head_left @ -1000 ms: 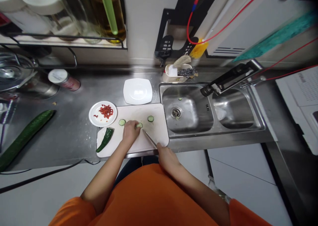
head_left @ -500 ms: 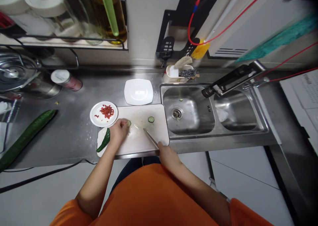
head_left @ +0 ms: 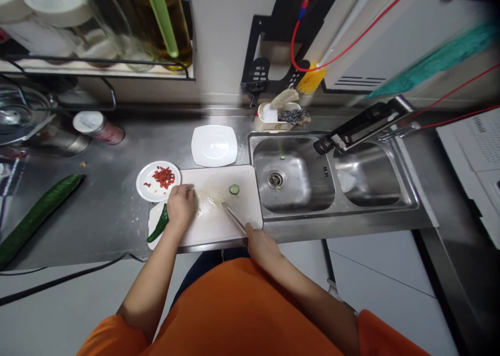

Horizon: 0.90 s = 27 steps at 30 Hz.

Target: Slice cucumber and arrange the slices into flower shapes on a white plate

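My right hand (head_left: 261, 242) is wrapped round the handle of a knife (head_left: 233, 215), its blade resting over the white cutting board (head_left: 219, 231). My left hand (head_left: 182, 202) is over the board's left part, fingers curled together; what they hold, if anything, is hidden. Beside it, partly covered by the hand, lies a dark green cucumber piece (head_left: 159, 225). One round cucumber slice (head_left: 234, 189) lies on the board's right side. A small white plate (head_left: 142, 183) with chopped red pieces (head_left: 164, 177) touches the board's upper left corner. Behind the board sits a white plate (head_left: 214, 146).
A long cucumber (head_left: 37, 218) lies on the steel counter (head_left: 105, 205) at left, near a pot (head_left: 58, 137) and a lidded jar (head_left: 99, 127). The double sink (head_left: 308, 181) is at right, with a sponge holder (head_left: 273, 124) behind it. Bottles (head_left: 167, 27) stand on a shelf.
My left hand has moved slightly left and up, and the pale green slice seen at its fingertips is no longer visible. The whole view has shifted slightly; my right hand still holds the knife.
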Each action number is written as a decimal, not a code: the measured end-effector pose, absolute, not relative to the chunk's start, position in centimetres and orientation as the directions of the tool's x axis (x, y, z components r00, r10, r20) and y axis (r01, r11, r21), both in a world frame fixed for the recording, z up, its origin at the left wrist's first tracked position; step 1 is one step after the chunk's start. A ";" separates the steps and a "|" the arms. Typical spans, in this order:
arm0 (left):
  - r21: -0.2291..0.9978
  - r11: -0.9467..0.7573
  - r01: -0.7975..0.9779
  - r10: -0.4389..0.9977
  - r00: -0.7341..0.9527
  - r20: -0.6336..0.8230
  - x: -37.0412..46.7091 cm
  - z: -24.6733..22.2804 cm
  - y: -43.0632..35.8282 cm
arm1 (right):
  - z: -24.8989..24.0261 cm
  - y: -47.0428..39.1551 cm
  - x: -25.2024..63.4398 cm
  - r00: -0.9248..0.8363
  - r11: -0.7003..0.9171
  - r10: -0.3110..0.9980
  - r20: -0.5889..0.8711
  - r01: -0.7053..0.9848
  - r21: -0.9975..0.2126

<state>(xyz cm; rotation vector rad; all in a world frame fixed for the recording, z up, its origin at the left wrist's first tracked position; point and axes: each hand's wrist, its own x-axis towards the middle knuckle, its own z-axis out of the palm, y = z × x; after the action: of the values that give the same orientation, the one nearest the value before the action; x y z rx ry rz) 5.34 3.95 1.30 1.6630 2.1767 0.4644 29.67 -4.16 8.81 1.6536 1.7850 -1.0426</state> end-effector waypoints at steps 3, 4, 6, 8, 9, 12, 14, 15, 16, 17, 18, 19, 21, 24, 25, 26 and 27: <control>0.564 0.152 0.812 0.986 -0.082 -0.147 8.5 1.5 5.1 | 8.9 -4.1 29.7 -0.149 -0.019 0.606 -0.782 0.979 -0.201; 0.584 0.121 0.803 0.983 -0.014 -0.184 9.8 1.5 5.5 | 8.9 -4.0 29.7 -0.150 -0.015 0.606 -0.781 0.980 -0.200; 0.585 0.092 0.806 0.966 0.070 -0.248 12.2 1.4 6.4 | 9.0 -3.9 29.7 -0.150 -0.006 0.604 -0.783 0.981 -0.192; 0.550 0.078 0.831 0.941 0.120 -0.316 14.0 1.1 7.1 | 9.0 -3.8 29.7 -0.146 0.003 0.602 -0.785 0.983 -0.181; 0.536 0.080 0.840 0.933 0.126 -0.337 14.6 1.0 7.3 | 9.0 -3.8 29.7 -0.146 0.007 0.600 -0.786 0.984 -0.177; 0.534 0.120 0.837 0.924 0.102 -0.368 15.5 0.5 7.7 | 8.8 -3.8 29.9 -0.163 0.023 0.600 -0.784 0.982 -0.186; 0.556 0.169 0.814 0.921 0.070 -0.382 15.6 0.4 7.9 | 8.5 -3.8 30.1 -0.177 0.035 0.605 -0.776 0.980 -0.197; 0.571 0.193 0.798 0.919 0.057 -0.391 15.6 0.3 7.9 | 8.4 -3.9 30.1 -0.184 0.043 0.610 -0.771 0.979 -0.199; 0.585 0.215 0.782 0.916 0.046 -0.398 15.6 0.3 7.9 | 8.3 -3.9 30.2 -0.191 0.053 0.618 -0.763 0.978 -0.202; 0.599 0.233 0.766 0.913 0.039 -0.406 15.7 0.4 8.0 | 8.2 -3.9 30.3 -0.198 0.063 0.626 -0.755 0.977 -0.204; 0.612 0.249 0.750 0.911 0.034 -0.412 15.7 0.4 8.0 | 8.1 -3.9 30.4 -0.205 0.073 0.634 -0.746 0.976 -0.207; 0.625 0.264 0.735 0.908 0.028 -0.417 15.6 0.6 8.0 | 8.0 -3.9 30.5 -0.212 0.081 0.640 -0.739 0.975 -0.209; 0.648 0.294 0.703 0.909 0.004 -0.417 15.2 0.9 7.8 | 7.9 -3.8 30.8 -0.223 0.092 0.643 -0.733 0.972 -0.215; 0.669 0.343 0.660 0.919 -0.088 -0.384 13.7 1.4 6.8 | 7.9 -3.5 31.2 -0.238 0.102 0.637 -0.733 0.969 -0.226; 0.662 0.367 0.654 0.918 -0.138 -0.372 13.0 1.4 6.3 | 7.9 -3.4 31.3 -0.240 0.103 0.637 -0.732 0.968 -0.228; 0.649 0.397 0.649 0.911 -0.191 -0.366 12.4 1.4 5.8 | 7.9 -3.3 31.5 -0.242 0.104 0.638 -0.731 0.968 -0.229; 0.640 0.421 0.643 0.902 -0.225 -0.369 11.7 1.3 5.2 | 7.9 -3.2 31.6 -0.242 0.104 0.638 -0.731 0.968 -0.230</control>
<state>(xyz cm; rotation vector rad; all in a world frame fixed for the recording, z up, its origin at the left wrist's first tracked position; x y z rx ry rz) 11.74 5.21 1.34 1.3061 1.9620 0.4622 31.58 -3.19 7.90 1.5624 1.9354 -0.9661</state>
